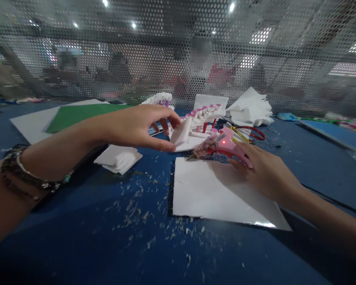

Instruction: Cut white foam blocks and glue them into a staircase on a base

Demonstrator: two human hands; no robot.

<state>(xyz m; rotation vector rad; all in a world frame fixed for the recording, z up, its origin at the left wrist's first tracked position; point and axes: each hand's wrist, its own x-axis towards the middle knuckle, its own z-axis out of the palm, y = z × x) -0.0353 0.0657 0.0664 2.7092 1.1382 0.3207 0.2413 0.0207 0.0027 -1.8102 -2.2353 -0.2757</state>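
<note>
My right hand [264, 172] is closed round the handle of a pink hot glue gun [228, 145] with a small red light lit on it. The gun's nozzle points left and down, just above the far left edge of a white sheet [213, 190]. My left hand [136, 126] grips the left end of a small white model [182, 132], thumb at the lower edge and forefinger on top. Rolled white pieces with pink tops and red posts stand on the model. The other fingertips of my left hand are partly hidden behind it.
A stack of cut white pieces [118, 158] lies below my left wrist. Green card [83, 116] is behind that arm. Red-and-yellow-handled scissors [256, 133] and stacked white paper [250, 107] sit beyond the gun. White scraps litter the blue table [112, 237]; a perforated metal screen [154, 51] closes the back.
</note>
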